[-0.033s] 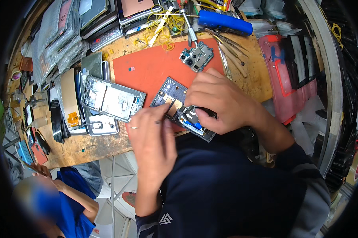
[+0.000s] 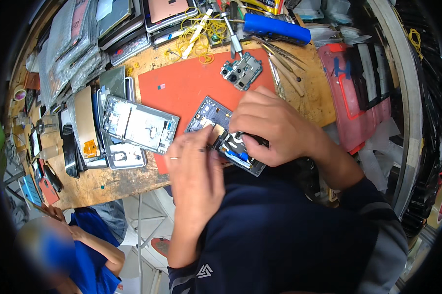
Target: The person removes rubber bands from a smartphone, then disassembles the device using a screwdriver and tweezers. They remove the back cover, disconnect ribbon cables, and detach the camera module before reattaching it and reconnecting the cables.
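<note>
A dark phone housing (image 2: 207, 111) with exposed parts lies angled on a red-orange mat (image 2: 177, 83). My left hand (image 2: 191, 171) grips its left side with bent fingertips. My right hand (image 2: 270, 127) is curled in a pinch over the housing's right part, beside a black and blue component (image 2: 236, 153); what it pinches is hard to make out. Left of them lies a silver phone frame (image 2: 140, 125). Above is a loose green circuit board (image 2: 248, 68) with camera modules.
Stacked phones and bubble-wrapped packets (image 2: 64, 49) fill the left. A blue cylinder (image 2: 275, 29), yellow cords (image 2: 201, 39) and thin tools (image 2: 289, 73) lie at the back. A pink mat (image 2: 348, 132) sits right. A person in blue (image 2: 101, 259) is at lower left, below the bench.
My left hand has shifted slightly right along the phone housing. My right hand stays almost in the same place. The loose circuit board appears marginally lower in the picture.
</note>
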Tool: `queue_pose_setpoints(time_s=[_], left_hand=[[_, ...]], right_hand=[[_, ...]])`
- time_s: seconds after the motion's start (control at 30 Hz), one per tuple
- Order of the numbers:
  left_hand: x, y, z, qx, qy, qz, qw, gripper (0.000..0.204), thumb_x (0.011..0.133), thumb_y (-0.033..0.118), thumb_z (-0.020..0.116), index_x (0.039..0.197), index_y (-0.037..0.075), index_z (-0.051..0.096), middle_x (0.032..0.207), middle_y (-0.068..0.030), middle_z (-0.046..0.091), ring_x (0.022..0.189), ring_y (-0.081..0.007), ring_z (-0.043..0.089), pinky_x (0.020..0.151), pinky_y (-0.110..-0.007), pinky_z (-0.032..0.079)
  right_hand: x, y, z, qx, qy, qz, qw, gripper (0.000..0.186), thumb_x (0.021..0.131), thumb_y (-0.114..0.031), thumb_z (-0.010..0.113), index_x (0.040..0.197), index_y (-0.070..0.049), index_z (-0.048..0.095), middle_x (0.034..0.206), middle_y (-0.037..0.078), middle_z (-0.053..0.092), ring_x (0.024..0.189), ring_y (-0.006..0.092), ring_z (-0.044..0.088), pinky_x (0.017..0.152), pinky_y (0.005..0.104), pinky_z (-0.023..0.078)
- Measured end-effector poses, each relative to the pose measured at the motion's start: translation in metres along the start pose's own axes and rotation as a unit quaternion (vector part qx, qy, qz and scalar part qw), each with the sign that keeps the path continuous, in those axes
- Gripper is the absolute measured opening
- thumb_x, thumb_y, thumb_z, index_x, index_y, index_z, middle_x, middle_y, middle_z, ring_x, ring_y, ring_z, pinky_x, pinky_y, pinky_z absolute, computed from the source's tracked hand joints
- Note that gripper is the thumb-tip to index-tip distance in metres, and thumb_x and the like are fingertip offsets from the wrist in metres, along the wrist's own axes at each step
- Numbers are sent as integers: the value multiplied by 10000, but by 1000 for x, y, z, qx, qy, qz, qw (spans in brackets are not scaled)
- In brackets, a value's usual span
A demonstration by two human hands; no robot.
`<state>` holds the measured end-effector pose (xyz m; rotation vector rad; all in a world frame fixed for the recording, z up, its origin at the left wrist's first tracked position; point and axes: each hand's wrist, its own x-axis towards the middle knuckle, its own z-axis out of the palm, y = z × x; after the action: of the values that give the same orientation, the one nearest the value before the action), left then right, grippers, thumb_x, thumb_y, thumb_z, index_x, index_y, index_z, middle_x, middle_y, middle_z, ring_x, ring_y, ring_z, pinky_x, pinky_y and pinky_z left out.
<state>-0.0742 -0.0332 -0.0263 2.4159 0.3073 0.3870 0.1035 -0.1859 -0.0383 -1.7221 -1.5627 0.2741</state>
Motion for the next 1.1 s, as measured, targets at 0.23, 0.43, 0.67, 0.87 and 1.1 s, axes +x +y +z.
queue_pose_setpoints(time_s=[0.23,0.43,0.67,0.87,1.1], left_hand=[[-13,18,20,-150,-24,-33,988,465,849,-116,618,1305,-24,620,1248,-216,684,1134,-387,659,1017,-449,477],[-13,26,30,-225,-35,2,974,531,831,-166,558,1352,-67,590,1328,-283,645,1214,-440,672,1037,-452,543],[-12,4,19,-147,23,-7,989,487,832,-173,511,1276,-36,656,1322,-237,679,1152,-382,702,951,-403,564],[-12,-10,18,-237,41,-14,970,292,952,-96,573,1222,-29,663,1264,-211,695,1091,-296,727,892,-346,575],[-4,-16,6,-431,143,-163,876,388,1086,79,603,1449,-52,564,1153,-146,712,979,-167,723,873,-308,596]], right_hand=[[-16,6,-3,49,87,18,995,360,751,37,710,1109,0,722,1086,146,749,977,323,691,841,405,530],[14,29,-17,-166,219,197,941,395,839,-130,814,1192,-17,678,1066,158,710,1019,375,668,895,474,530],[16,48,-25,6,132,271,954,389,896,-36,787,1266,-1,670,987,14,616,883,111,571,812,274,500],[16,45,-42,243,94,289,921,205,998,-42,695,1192,17,672,1061,19,669,952,72,626,859,260,515],[49,-4,-15,413,23,238,879,252,1005,-39,695,1240,23,630,1108,51,690,1024,106,663,938,276,530]])
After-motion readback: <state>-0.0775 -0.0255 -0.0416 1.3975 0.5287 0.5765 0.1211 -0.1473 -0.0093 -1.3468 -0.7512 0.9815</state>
